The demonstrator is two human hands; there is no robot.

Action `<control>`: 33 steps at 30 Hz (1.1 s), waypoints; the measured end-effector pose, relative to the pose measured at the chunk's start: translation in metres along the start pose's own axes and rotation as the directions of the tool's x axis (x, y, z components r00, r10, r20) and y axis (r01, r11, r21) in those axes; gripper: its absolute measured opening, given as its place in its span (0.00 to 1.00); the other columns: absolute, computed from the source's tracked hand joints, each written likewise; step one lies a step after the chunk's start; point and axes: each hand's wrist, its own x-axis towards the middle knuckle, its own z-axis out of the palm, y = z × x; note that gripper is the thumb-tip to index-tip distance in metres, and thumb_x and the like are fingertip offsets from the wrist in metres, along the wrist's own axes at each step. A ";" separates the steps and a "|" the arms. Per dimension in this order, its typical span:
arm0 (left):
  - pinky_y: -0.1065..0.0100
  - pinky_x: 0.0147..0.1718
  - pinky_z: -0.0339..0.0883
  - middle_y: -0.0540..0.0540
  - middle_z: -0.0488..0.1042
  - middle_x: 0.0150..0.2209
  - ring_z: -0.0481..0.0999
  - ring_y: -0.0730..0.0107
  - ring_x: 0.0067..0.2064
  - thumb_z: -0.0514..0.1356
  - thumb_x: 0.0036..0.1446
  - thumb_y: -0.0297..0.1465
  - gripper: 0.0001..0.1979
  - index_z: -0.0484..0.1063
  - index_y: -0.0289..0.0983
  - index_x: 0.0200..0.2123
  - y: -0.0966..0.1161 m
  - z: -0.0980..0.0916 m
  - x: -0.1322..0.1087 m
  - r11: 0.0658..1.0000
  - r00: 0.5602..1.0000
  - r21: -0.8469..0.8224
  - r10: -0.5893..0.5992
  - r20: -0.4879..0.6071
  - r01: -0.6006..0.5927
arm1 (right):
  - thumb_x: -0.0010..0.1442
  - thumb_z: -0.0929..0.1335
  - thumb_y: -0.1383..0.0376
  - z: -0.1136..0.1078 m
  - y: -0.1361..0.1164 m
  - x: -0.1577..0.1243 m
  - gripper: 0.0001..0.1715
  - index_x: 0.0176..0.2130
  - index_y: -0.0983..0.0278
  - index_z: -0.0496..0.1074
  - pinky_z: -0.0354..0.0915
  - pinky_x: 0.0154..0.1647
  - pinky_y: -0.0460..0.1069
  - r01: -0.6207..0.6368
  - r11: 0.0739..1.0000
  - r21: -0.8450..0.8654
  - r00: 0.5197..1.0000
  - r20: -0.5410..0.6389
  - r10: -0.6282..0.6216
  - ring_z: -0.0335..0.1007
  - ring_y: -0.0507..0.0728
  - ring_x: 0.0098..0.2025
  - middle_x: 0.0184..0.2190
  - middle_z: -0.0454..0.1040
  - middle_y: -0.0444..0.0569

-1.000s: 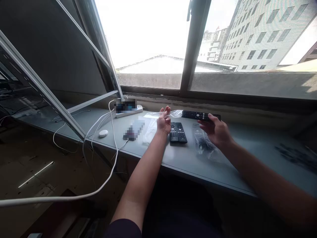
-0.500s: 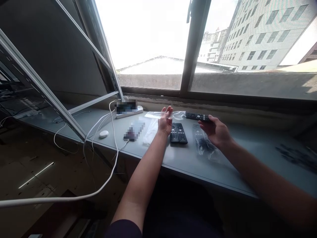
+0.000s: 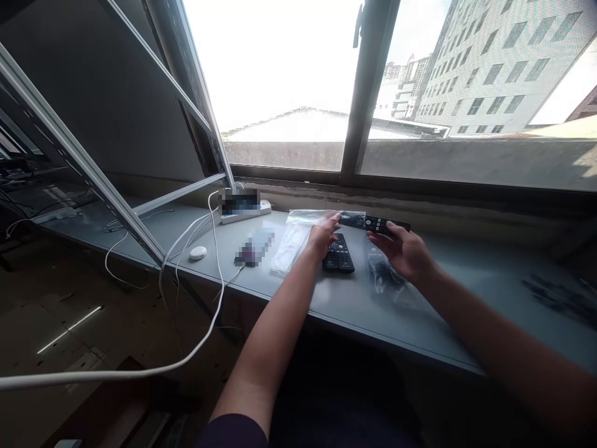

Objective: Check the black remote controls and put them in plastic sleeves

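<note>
My right hand (image 3: 405, 250) grips a black remote control (image 3: 379, 223) held level above the grey sill counter (image 3: 336, 298). Its left end sits in the mouth of a clear plastic bag (image 3: 308, 217). My left hand (image 3: 323, 234) pinches that bag's edge beside the remote. Two more black remotes (image 3: 339, 253) lie side by side on the counter just below my hands. To their right lies a bagged remote (image 3: 385, 275), and another clear bag (image 3: 289, 242) lies to their left.
A white power strip (image 3: 242, 208) sits at the back left with white cables (image 3: 205, 249) trailing off the counter's edge. A small white puck (image 3: 198, 252) and a blurred flat object (image 3: 254, 246) lie near it. Slanted metal window frames (image 3: 84, 162) lean at left.
My left hand went from open with fingers raised to closed on the bag's edge. The remote in my right hand moved left into the bag's mouth.
</note>
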 end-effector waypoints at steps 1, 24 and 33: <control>0.79 0.26 0.60 0.40 0.85 0.53 0.83 0.64 0.49 0.77 0.59 0.38 0.20 0.85 0.41 0.53 -0.001 0.000 0.000 1.000 1.000 0.019 -0.011 0.010 0.011 | 0.71 0.75 0.70 0.000 0.000 0.000 0.04 0.41 0.63 0.77 0.88 0.46 0.52 0.000 1.000 -0.008 1.000 -0.003 0.000 0.91 0.61 0.39 0.37 0.86 0.53; 0.63 0.48 0.85 0.44 0.83 0.42 0.84 0.69 0.43 0.77 0.61 0.34 0.12 0.84 0.34 0.44 -0.003 0.002 0.005 0.984 0.996 -0.158 0.084 0.027 -0.079 | 0.69 0.77 0.72 -0.005 0.008 0.005 0.05 0.42 0.63 0.80 0.87 0.34 0.47 0.055 0.993 -0.101 0.997 -0.051 -0.061 0.87 0.55 0.29 0.34 0.82 0.47; 0.73 0.33 0.72 0.41 0.83 0.41 0.83 0.65 0.43 0.75 0.64 0.39 0.12 0.83 0.35 0.38 -0.004 -0.006 0.007 0.987 0.989 0.088 0.141 -0.034 -0.138 | 0.72 0.76 0.71 -0.007 0.005 0.007 0.07 0.41 0.60 0.78 0.87 0.37 0.45 0.062 0.996 -0.070 0.983 -0.171 -0.074 0.87 0.53 0.32 0.33 0.80 0.43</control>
